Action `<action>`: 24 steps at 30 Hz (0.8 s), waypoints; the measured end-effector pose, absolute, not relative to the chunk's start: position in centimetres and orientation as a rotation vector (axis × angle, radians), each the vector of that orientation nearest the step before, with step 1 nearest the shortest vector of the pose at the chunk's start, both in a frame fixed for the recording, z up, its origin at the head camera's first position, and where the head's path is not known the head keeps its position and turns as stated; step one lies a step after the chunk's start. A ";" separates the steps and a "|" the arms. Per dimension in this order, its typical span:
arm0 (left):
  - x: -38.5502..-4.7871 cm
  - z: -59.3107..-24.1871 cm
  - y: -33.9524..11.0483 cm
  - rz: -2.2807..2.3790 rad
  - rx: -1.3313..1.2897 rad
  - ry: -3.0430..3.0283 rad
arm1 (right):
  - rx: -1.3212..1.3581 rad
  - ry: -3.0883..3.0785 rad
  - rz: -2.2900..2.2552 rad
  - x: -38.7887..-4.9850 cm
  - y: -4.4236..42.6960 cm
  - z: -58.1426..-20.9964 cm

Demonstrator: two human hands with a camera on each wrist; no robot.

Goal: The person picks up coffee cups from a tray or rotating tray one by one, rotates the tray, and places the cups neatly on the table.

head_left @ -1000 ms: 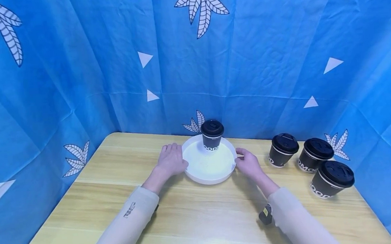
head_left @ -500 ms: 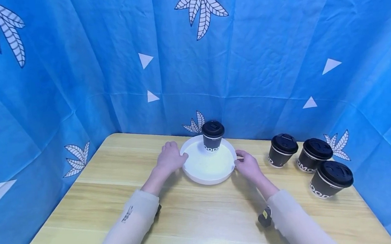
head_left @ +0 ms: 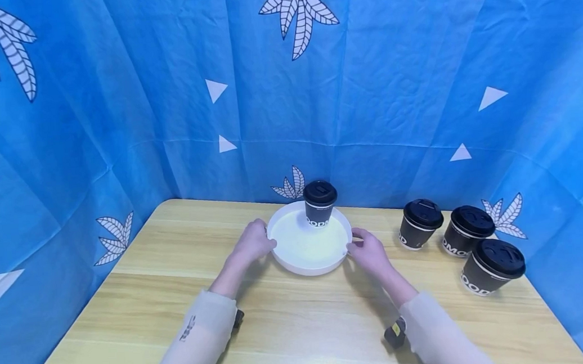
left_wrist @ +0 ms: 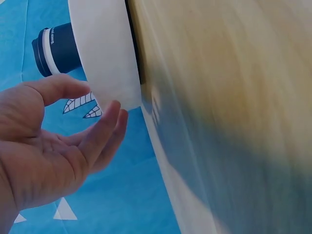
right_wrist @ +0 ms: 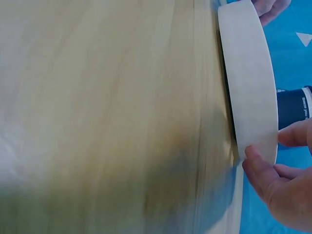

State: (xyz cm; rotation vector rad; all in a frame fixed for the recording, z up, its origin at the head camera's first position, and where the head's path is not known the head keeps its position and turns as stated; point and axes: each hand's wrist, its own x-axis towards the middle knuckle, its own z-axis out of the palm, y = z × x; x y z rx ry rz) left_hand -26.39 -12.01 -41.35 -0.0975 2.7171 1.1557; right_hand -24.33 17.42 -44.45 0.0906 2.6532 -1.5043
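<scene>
A round white tray (head_left: pixel 307 249) with a low rim is at the far middle of the wooden table. Toward its back stands an upright black paper cup (head_left: pixel 318 211) with a black lid and white lettering. My left hand (head_left: pixel 249 246) holds the tray's left side, thumb at the rim and fingers against the outer wall, as the left wrist view shows. On the opposite side my right hand (head_left: pixel 370 252) pinches the rim between thumb and fingers (right_wrist: pixel 256 165). In both wrist views the tray's wall hides most of its inside.
To the right stand three more lidded black cups: one nearest the tray (head_left: pixel 420 224), a middle one (head_left: pixel 467 230) and a larger one in front (head_left: pixel 492 266). A blue patterned curtain (head_left: pixel 285 92) hangs behind and beside the table (head_left: pixel 291 328).
The tray has shifted slightly left, while the cup on it has moved slightly right. My left hand's thumb lifted a little, then came back down at the rim. The three other cups stay put.
</scene>
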 end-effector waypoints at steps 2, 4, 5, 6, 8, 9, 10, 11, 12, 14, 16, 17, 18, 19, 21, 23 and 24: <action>-26.5 -41.5 -12.0 1.161 -0.084 2.701 | 0.103 2.641 -1.521 -24.2 17.4 -44.5; -26.6 -41.6 -12.0 1.163 -0.075 2.699 | 0.103 2.630 -1.539 -24.0 17.4 -44.5; -26.7 -41.7 -12.0 1.165 -0.073 2.701 | 0.102 2.621 -1.547 -24.0 17.4 -44.6; -26.7 -41.7 -12.0 1.171 -0.071 2.701 | 0.105 2.614 -1.552 -23.9 17.4 -44.6; -26.9 -41.8 -12.0 1.182 -0.070 2.705 | 0.115 2.599 -1.569 -23.8 17.4 -44.5; -27.0 -41.9 -12.0 1.192 -0.068 2.705 | 0.117 2.596 -1.573 -23.8 17.5 -44.5; -27.1 -42.0 -12.1 1.196 -0.066 2.710 | 0.123 2.592 -1.581 -23.7 17.5 -44.5; -27.2 -42.0 -12.1 1.203 -0.067 2.709 | 0.132 2.589 -1.590 -23.8 17.6 -44.6; -27.3 -42.0 -12.1 1.214 -0.068 2.703 | 0.140 2.585 -1.605 -23.8 17.7 -44.6; -27.5 -42.1 -12.1 1.221 -0.065 2.702 | 0.147 2.579 -1.638 -24.0 17.9 -44.6; -27.6 -42.2 -12.0 1.229 -0.063 2.695 | 0.165 2.561 -1.673 -24.3 18.0 -44.7; -27.7 -42.2 -12.0 1.237 -0.062 2.688 | 0.172 2.553 -1.686 -24.5 18.1 -44.7; -27.8 -42.3 -12.0 1.239 -0.061 2.685 | 0.179 2.547 -1.693 -24.7 18.1 -44.8; -27.9 -42.4 -12.0 1.236 -0.058 2.690 | 0.184 2.548 -1.691 -24.9 18.2 -44.9; -28.2 -42.5 -12.0 1.240 -0.056 2.694 | 0.197 2.544 -1.693 -25.4 18.2 -44.9; -28.4 -42.7 -12.0 1.239 -0.056 2.699 | 0.200 2.551 -1.680 -25.8 18.2 -45.0; -28.6 -42.8 -12.0 1.239 -0.058 2.697 | 0.203 2.555 -1.675 -26.0 18.2 -45.0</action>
